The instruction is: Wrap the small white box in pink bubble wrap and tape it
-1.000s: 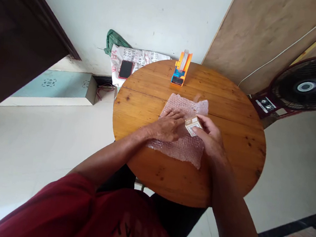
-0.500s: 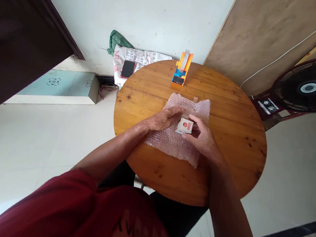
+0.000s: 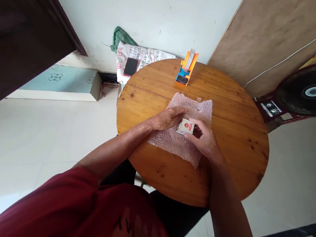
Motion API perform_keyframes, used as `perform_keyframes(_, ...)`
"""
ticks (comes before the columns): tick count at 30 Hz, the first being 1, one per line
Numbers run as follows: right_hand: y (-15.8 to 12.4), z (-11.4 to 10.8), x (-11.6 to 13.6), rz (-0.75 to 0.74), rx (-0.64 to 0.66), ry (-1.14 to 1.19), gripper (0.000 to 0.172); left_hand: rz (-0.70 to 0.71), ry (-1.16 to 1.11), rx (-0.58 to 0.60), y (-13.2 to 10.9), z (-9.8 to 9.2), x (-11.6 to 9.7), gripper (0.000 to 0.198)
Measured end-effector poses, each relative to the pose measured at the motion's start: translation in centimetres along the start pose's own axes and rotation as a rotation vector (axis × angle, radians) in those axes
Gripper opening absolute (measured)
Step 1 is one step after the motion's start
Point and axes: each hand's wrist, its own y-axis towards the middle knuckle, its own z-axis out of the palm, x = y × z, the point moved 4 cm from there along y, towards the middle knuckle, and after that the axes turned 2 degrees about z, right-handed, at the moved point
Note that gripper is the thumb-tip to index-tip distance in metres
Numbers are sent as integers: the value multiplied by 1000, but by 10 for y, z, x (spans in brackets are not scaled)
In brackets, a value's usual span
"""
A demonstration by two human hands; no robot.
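A small white box (image 3: 186, 126) with a red print sits on a sheet of pinkish bubble wrap (image 3: 177, 146) on the round wooden table. My right hand (image 3: 204, 138) grips the box from its right side, thumb at the near edge and fingers at the far edge. To the left of the box, my left hand (image 3: 168, 119) rests on the wrap with its fingers stretched out, holding nothing. A small strip of tape shows at the far edge of the wrap.
An orange and blue tape dispenser (image 3: 186, 70) stands near the far edge of the table (image 3: 238, 143). Behind the left edge, a phone (image 3: 131, 67) lies on a printed white sack (image 3: 151, 56). A fan (image 3: 312, 91) is at the right.
The fingers of my right hand have closed onto the box, which is turned slightly. The whole view has shifted a little.
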Motion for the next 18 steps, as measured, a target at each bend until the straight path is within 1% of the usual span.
perform_keyframes(6, 0, -1, 7, -4, -2, -21, 51, 23, 20, 1, 0, 1, 0, 42)
perform_keyframes(13, 0, -1, 9, -38, -14, -76, 50, 19, 84, -2, -1, 0, -3, 41)
perform_keyframes(18, 0, -1, 11, -48, -15, -106, 52, 24, 103, 1, -1, 0, -1, 39)
